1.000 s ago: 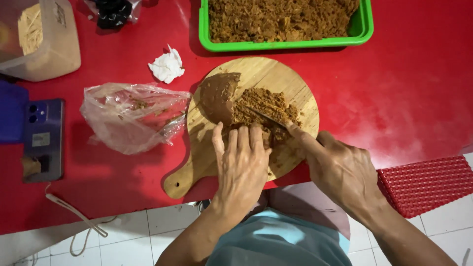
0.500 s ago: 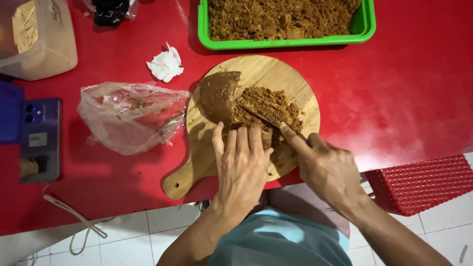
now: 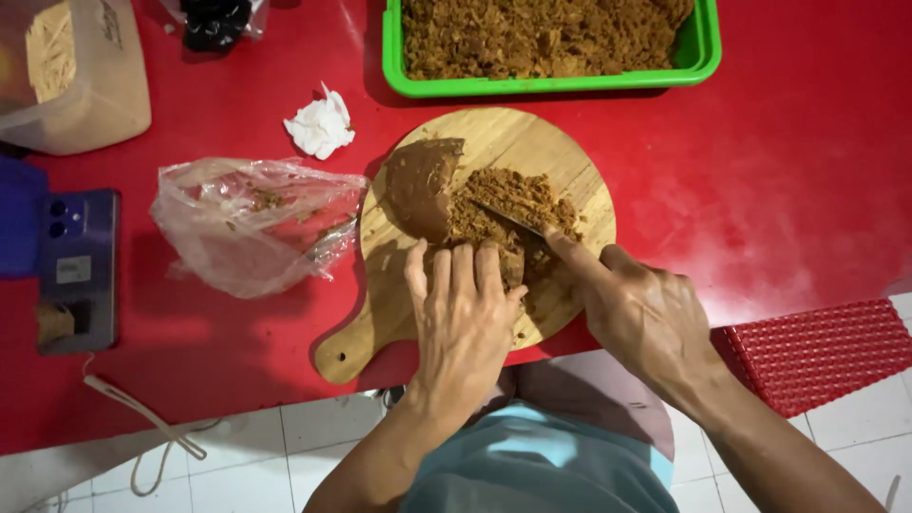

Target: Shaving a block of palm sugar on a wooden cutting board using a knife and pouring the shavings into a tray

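We see the left hand (image 3: 465, 318) pressed flat, fingers extended, on the brown sugar block (image 3: 427, 185); the right hand (image 3: 641, 318) grips a knife (image 3: 508, 218) over the round cutting board (image 3: 570, 171).

Left hand (image 3: 463, 318) lies flat, fingers together — right hand (image 3: 638, 313) is fisted, forefinger stretched forward.

A crumpled plastic bag (image 3: 252, 223) sat left of everything on the red table (image 3: 779, 171), a wadded tissue (image 3: 321, 125) just above it. A phone (image 3: 78, 271) lay far left, and a green tray (image 3: 708, 52) of brown shreds sat up top.
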